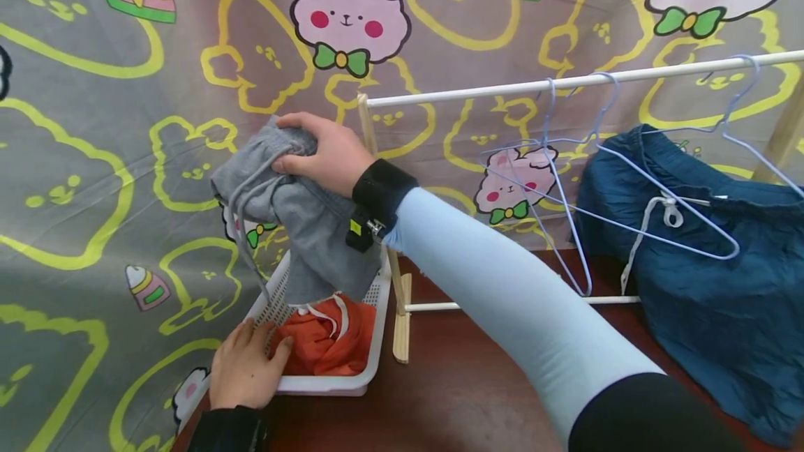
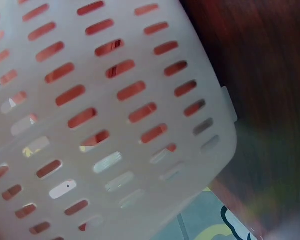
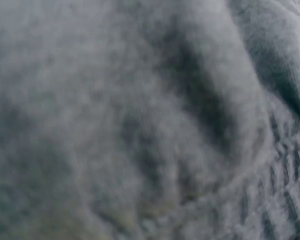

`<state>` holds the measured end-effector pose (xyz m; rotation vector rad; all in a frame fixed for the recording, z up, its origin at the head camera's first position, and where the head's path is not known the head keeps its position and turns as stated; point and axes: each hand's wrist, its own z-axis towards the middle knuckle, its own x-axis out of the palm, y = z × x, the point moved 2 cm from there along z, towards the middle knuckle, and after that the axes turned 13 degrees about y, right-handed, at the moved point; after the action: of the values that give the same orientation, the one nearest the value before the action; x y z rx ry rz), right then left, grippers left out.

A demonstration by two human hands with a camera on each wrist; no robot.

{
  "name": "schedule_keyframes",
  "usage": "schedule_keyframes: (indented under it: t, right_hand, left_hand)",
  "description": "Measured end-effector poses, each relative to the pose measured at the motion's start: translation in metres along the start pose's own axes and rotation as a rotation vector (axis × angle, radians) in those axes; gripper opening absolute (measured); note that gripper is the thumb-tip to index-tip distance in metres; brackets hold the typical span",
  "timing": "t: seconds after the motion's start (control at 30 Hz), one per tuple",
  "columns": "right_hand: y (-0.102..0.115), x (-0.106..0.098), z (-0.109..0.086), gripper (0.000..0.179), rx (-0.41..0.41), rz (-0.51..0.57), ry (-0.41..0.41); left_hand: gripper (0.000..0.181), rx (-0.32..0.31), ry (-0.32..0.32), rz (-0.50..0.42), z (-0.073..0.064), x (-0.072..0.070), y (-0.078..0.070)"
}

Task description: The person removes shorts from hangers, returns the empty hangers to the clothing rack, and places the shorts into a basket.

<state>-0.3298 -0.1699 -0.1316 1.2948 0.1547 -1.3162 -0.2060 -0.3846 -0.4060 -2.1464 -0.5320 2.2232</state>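
My right hand (image 1: 326, 152) grips the bunched waistband of grey drawstring shorts (image 1: 320, 229), lifted above the basket. Their grey cord hangs down on the left, and in the right wrist view the ribbed grey cloth (image 3: 140, 100) fills the picture. My left hand (image 1: 245, 368) holds the left rim near the front corner of a white perforated plastic basket (image 1: 375, 340). Orange-red clothing (image 1: 345, 340) with a white drawstring lies inside, close to the left thumb. The left wrist view shows the slotted basket wall (image 2: 135, 170), but not the left hand's fingers.
To the right stands a rack with a white rail (image 1: 452, 95) and a wooden foot (image 1: 402, 326) beside the basket. Lilac wire hangers (image 1: 565, 208) hang on it, with blue shorts (image 1: 691, 264) at the right. Patterned cloth (image 1: 188, 40) hangs behind the reddish-brown tabletop (image 1: 452, 382).
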Motion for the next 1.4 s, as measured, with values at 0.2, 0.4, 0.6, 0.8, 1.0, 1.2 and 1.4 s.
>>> schedule_keyframes:
  t: [0.2,0.4,0.6,0.8,1.0,1.2,1.4]
  right_hand:
    - [-0.024,0.026,0.011,0.061,0.017,-0.023,-0.003]
    - [-0.052,0.059,0.013,0.060,0.075,-0.017,0.023]
    - [-0.078,0.083,0.013,0.059,0.132,-0.025,0.037]
    - [-0.099,0.102,0.011,0.059,0.202,-0.043,0.073]
    - [-0.116,0.120,0.010,0.060,0.255,-0.041,0.117]
    - [-0.129,0.137,0.008,0.061,0.257,-0.060,0.193]
    - [-0.132,0.150,0.000,0.060,0.268,-0.106,0.260]
  left_hand:
    - [0.068,0.024,-0.017,0.012,0.000,0.000,0.001]
    - [0.065,0.033,-0.036,0.028,-0.002,-0.001,0.002]
    - [0.063,0.015,-0.037,0.011,-0.002,0.001,0.001]
    - [0.062,0.002,-0.042,0.000,-0.002,0.000,0.000]
    - [0.061,-0.004,-0.052,-0.011,-0.002,-0.002,-0.001]
    - [0.061,-0.003,-0.051,-0.012,-0.001,-0.002,0.000]
    - [0.062,-0.002,-0.040,-0.001,0.000,-0.001,0.002]
